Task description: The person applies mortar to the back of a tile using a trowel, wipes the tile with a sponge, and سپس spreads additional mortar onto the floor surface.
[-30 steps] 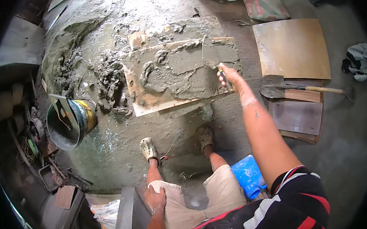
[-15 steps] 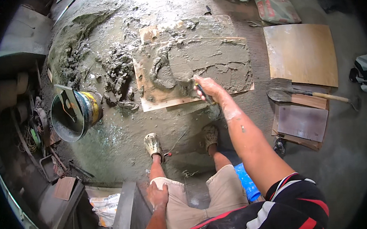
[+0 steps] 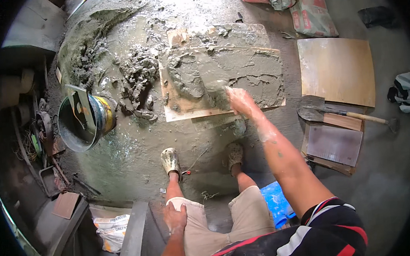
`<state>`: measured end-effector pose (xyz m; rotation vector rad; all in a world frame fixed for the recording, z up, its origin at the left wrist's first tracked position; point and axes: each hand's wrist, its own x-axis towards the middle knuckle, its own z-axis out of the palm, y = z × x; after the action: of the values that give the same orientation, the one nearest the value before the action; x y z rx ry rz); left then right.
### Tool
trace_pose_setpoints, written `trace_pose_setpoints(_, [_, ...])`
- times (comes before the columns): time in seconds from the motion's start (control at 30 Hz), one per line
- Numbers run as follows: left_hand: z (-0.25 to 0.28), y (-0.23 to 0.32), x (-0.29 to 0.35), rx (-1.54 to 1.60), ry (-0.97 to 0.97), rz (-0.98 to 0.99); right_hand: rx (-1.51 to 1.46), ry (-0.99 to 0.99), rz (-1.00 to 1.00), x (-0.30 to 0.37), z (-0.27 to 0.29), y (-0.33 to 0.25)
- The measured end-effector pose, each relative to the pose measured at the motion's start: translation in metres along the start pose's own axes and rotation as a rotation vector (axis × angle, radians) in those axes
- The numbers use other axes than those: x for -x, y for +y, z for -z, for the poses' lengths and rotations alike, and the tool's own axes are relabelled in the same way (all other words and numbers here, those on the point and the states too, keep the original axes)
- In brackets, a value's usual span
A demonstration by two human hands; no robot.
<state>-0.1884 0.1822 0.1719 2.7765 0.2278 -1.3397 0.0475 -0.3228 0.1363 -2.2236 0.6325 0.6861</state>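
My right hand (image 3: 243,102) is closed round the handle of a trowel, mostly hidden in my grip. The trowel's blade (image 3: 213,77), smeared with grey mortar, lies against the mortar layer (image 3: 253,66) on a tan tile (image 3: 178,112) with a ribbed face. That layer covers most of the tile, with a thicker ridge at its left; ribs show bare along the left and near edges. Another mortar-smeared board or tile (image 3: 256,31) sticks out beyond its far edge. My left hand (image 3: 176,218) rests open on my left thigh and holds nothing.
Clumped wet mortar (image 3: 138,80) lies left of the tile. A bucket (image 3: 78,131) with a tool across its rim stands further left. To the right are a large tan tile (image 3: 337,73), a shovel (image 3: 314,114), stacked tiles (image 3: 333,141) and cement bags (image 3: 313,13).
The trowel blade has swung from the tile's left part up onto the mortar near the middle. My right hand has turned and moved slightly right; my left hand stays on my thigh.
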Motion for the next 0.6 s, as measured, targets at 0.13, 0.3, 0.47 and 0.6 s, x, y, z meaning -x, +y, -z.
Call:
trace_pose_setpoints(0.13, [0.001,0.002,-0.001,0.014,-0.005,-0.008,-0.096,-0.05,0.111,-0.036,-0.019,-0.036])
trace_pose_setpoints(0.3, [0.0,-0.016,0.006,-0.008,0.025,0.028,0.038,-0.044,-0.158,-0.006,-0.039,-0.052])
trace_pose_setpoints(0.47, [-0.001,-0.002,0.002,0.021,-0.012,-0.005,0.045,-0.034,-0.145,0.013,-0.035,0.035])
trace_pose_setpoints(0.6, [0.011,0.008,0.009,0.023,-0.015,0.012,-0.257,-0.008,-0.068,0.038,-0.084,-0.024])
